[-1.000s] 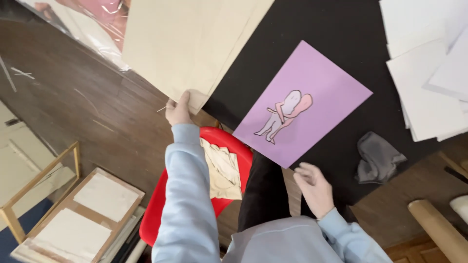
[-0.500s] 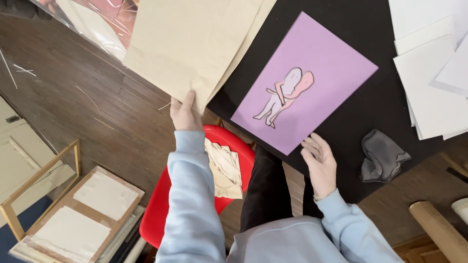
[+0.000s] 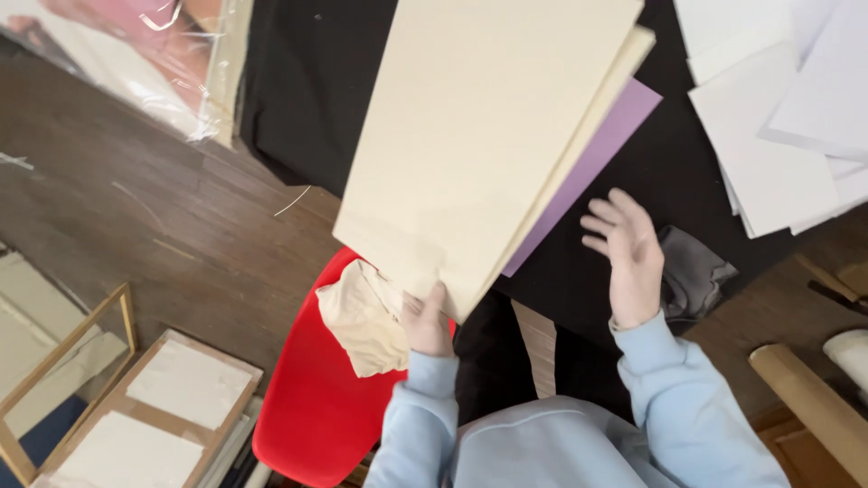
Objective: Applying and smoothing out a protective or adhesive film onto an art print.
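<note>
My left hand [image 3: 425, 323] grips the near corner of a stack of large cream boards [image 3: 488, 136], held above the black table surface [image 3: 307, 81]. The boards cover most of a purple sheet [image 3: 601, 145]; only its right edge shows. My right hand [image 3: 626, 253] hovers with fingers spread and nothing in it, just right of the boards and next to a grey cloth [image 3: 692, 271]. Both arms wear light blue sleeves.
A red chair [image 3: 316, 407] with a cream cloth [image 3: 362, 316] on it stands below the boards. White paper sheets [image 3: 778, 108] lie at the upper right. Wooden frames [image 3: 136, 407] rest on the floor at lower left. A plastic-wrapped picture [image 3: 145, 54] lies top left; a cardboard tube [image 3: 814, 398] lies lower right.
My left hand swung the cream boards to the right, over the purple sheet, hiding its drawing. My right hand came off the sheet's edge and lifted with fingers spread.
</note>
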